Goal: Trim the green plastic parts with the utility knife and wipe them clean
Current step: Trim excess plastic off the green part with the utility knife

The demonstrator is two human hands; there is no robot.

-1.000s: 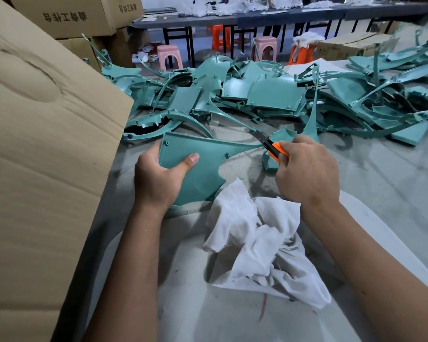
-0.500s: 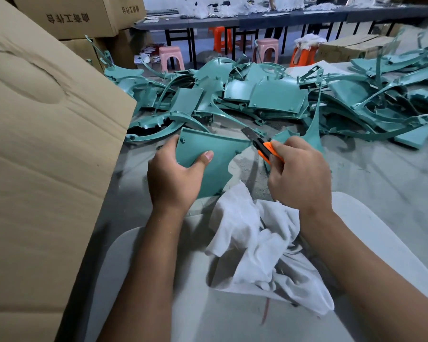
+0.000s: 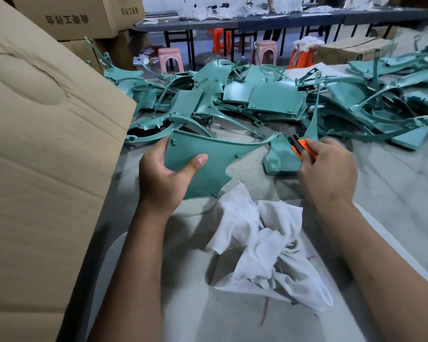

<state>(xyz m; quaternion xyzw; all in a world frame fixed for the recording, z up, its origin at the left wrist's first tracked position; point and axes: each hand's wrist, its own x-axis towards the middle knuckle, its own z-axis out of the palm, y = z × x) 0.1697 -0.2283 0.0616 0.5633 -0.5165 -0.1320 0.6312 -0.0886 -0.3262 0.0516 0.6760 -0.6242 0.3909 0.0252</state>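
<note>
At frame centre, left hand (image 3: 162, 181) grips the green panel (image 3: 208, 164), whose thin tip points right. Right hand (image 3: 328, 171) clasps the utility knife (image 3: 297, 145), blade just beside that tip; the knife hand is nearer.

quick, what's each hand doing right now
Left hand: grips the green panel.
Right hand: grips the orange knife, blade tip at the panel's pointed end.

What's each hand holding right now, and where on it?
The left hand grips a flat green plastic panel by its left edge, thumb on its face. The right hand grips an orange-and-black utility knife by its handle.
</note>
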